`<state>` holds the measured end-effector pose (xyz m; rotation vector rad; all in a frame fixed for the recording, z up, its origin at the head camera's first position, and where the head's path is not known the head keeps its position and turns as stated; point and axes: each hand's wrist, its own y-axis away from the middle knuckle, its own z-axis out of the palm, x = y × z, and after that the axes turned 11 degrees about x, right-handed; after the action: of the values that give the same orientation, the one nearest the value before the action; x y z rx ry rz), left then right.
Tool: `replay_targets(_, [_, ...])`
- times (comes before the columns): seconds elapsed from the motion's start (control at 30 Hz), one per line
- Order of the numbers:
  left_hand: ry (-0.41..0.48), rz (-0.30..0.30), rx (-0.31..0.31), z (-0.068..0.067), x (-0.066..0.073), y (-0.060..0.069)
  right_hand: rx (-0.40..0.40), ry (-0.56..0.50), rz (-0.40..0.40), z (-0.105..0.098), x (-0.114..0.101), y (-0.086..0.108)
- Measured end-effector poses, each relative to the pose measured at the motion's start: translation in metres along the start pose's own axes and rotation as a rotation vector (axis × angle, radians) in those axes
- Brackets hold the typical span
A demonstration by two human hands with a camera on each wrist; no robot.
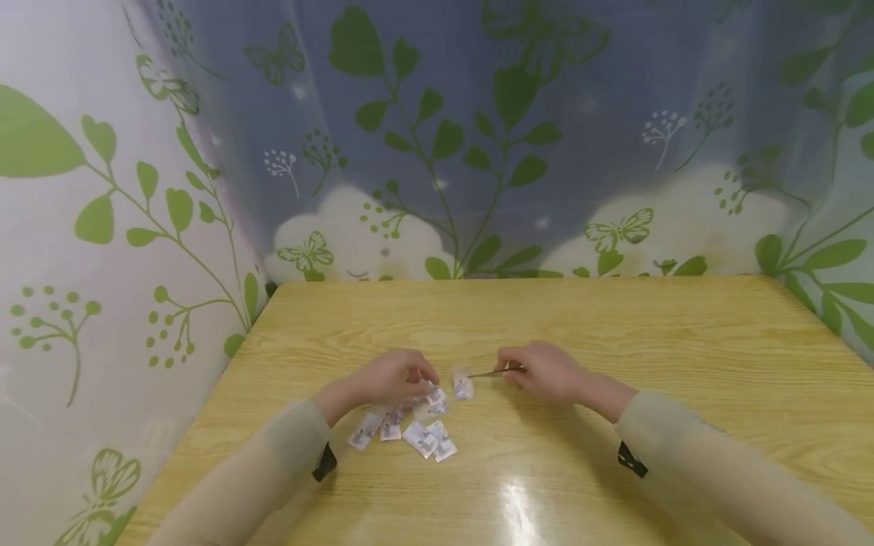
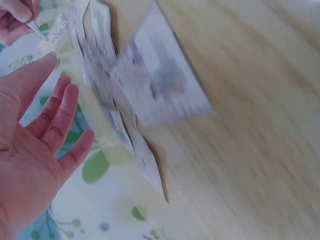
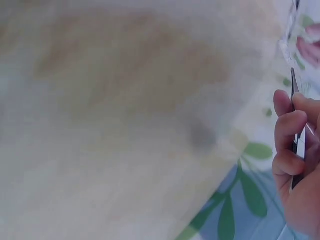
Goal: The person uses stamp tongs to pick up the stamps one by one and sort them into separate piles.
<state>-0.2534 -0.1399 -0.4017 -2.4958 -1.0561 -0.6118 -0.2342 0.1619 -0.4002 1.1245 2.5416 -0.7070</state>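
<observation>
Between the thumb and fingers of my right hand (image 1: 546, 370) is a slim pair of metal tweezers (image 3: 298, 145), its pointed end toward the left. In the head view the tip meets a small printed packet (image 1: 463, 385); whether it pinches the packet cannot be told. My left hand (image 1: 392, 377) is over a loose group of similar packets (image 1: 365, 431). Its fingers are loosely spread in the left wrist view, with nothing held. One flat, square-cornered packet (image 2: 160, 72) is large in that view, blurred, with others bunched behind it. Part of the group is hidden under the left hand.
A yellow wood-grain table (image 1: 614, 326) lies under both hands. Curtains (image 1: 437, 136) with green leaves and butterflies hang behind the table and along its sides. A black strap (image 1: 632, 459) shows at the right cuff, another (image 1: 325, 462) at the left.
</observation>
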Motion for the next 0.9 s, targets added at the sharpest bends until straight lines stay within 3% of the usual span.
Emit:
replay_targets(0.23, [0.020,-0.022,0.033,-0.010,-0.009,0.008,0.008,-0.019,0.055,-0.030,0.022,-0.007])
replay_targets(0.47, [0.024,-0.072,0.026,-0.006,-0.012,0.004,0.016,-0.035,0.152,-0.052,0.043,-0.021])
replay_targets(0.6, [-0.007,-0.107,0.025,0.000,-0.012,0.001,0.011,-0.030,0.168,-0.050,0.054,-0.028])
replay_targets(0.9, [-0.008,-0.123,0.046,0.005,-0.012,-0.001,-0.007,0.000,0.212,-0.032,0.072,-0.043])
